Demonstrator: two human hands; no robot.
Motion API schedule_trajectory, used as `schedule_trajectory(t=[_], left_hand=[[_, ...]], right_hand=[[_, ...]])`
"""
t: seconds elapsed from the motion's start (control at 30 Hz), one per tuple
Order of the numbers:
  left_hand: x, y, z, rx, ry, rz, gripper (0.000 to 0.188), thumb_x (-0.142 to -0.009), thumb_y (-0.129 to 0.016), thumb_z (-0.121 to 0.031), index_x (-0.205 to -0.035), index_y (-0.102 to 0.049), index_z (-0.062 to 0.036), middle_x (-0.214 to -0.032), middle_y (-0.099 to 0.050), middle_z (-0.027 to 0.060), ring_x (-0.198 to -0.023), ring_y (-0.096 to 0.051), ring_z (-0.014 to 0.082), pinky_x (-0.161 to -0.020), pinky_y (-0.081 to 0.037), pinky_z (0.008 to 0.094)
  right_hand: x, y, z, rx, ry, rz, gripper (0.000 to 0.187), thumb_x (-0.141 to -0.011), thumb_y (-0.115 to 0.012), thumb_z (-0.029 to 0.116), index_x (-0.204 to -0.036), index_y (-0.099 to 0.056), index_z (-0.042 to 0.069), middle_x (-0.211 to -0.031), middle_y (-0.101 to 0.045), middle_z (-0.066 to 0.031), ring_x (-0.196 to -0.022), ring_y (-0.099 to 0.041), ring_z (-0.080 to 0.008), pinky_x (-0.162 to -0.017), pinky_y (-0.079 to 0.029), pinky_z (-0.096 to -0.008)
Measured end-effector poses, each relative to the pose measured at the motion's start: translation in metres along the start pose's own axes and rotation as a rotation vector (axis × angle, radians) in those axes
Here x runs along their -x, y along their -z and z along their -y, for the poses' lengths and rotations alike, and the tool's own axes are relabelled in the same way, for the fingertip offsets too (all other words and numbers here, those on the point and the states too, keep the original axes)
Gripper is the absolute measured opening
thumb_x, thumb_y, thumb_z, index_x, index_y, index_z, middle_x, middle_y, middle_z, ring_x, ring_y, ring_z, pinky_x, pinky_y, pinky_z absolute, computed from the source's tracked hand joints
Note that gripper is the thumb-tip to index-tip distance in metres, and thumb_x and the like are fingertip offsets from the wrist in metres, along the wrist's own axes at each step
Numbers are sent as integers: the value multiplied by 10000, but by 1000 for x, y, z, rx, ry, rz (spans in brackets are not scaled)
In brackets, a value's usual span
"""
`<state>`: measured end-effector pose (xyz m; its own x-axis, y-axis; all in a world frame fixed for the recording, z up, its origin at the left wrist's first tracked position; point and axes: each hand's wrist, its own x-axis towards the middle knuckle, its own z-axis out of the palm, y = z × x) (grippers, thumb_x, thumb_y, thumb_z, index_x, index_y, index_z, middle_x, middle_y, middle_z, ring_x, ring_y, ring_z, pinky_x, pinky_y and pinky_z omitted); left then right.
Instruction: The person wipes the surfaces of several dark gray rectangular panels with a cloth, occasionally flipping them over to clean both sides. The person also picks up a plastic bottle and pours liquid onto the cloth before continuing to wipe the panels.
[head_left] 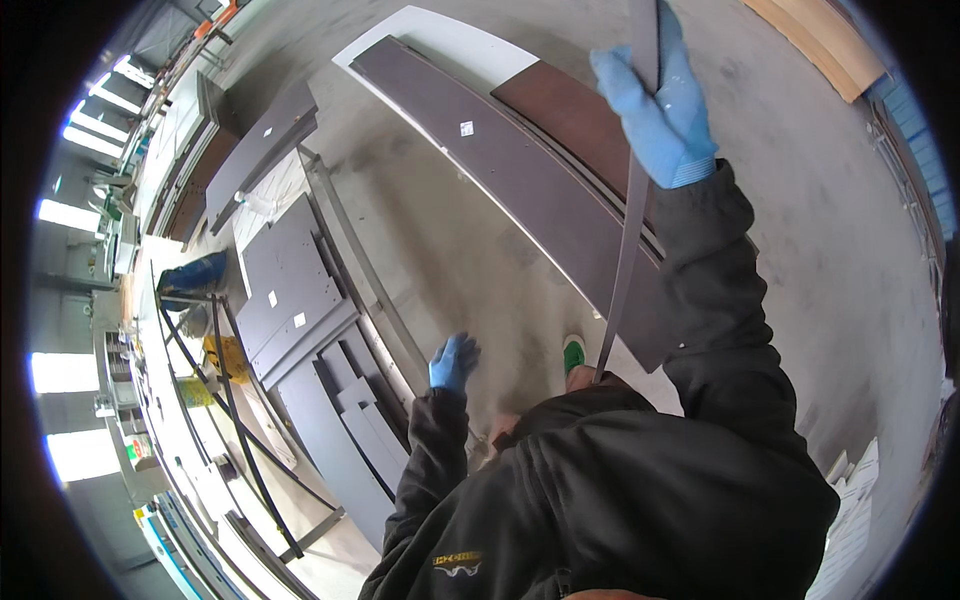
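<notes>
My right hand (678,125), in a blue glove, is raised at the upper right and wraps round a long narrow dark grey strip (631,225). The strip runs from the top edge of the view down to beside my leg. My left hand (455,362), gloved in blue too, hangs low near the right side of the panel-laden rack, holding nothing, its fingers loosely stretched. Grey flat panels (293,265) of several sizes lie on that rack, some with small white labels. Ahead of me, a long dark grey panel (500,175) lies on a stack, partly hidden by my right arm.
A reddish-brown panel (565,105) and a white panel (440,35) belong to the far stack. A metal rail (350,230) edges the left rack. Further left stands a black metal frame (230,400). Wooden boards (820,45) lean at the upper right. Grey concrete floor (480,260) separates the stacks.
</notes>
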<state>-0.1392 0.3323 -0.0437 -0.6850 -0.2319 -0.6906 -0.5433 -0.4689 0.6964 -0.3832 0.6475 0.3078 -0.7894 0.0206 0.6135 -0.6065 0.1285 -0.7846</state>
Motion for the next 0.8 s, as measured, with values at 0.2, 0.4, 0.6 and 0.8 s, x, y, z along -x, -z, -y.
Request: schedule_trajectory(t=[0.2,0.4,0.6,0.8], left_hand=[[-13,-186,-151,-90,-341,380,489,-1059,-626,-313,-1418,-592,17,-1310,-693,161,-1153,-703,282,-1003,-550,388],[-39,-327,-250,-112,-569,727,610,-1101,-498,-443,-1535,-463,-16,-1480,-578,184,-1304,-608,311,-1128,-464,454],[-78,-417,-290,162,-452,1077,763,-1043,-531,-592,-1568,-401,-54,-1505,-536,188,-1343,-552,329,-1127,-461,487],[-143,-421,-236,222,-61,915,592,-1001,-680,-415,-1425,-522,-34,-1313,-653,218,-1244,-617,368,-1063,-507,525]], right_hand=[[-41,27,-46,143,-52,-80,798,-953,-712,58,-1627,-289,2,-891,-556,21,-774,-541,-72,-718,-501,-254],[-55,53,-82,389,-55,-21,707,-962,-739,139,-1569,-390,42,-1054,-650,-50,-866,-644,-137,-795,-555,-299],[8,40,-142,783,-168,66,763,-877,-781,196,-1542,-443,40,-1244,-638,-260,-1120,-643,-450,-948,-543,-478],[93,42,-211,997,-305,239,782,-828,-812,265,-1510,-472,92,-1265,-628,-216,-1078,-638,-424,-929,-530,-511]])
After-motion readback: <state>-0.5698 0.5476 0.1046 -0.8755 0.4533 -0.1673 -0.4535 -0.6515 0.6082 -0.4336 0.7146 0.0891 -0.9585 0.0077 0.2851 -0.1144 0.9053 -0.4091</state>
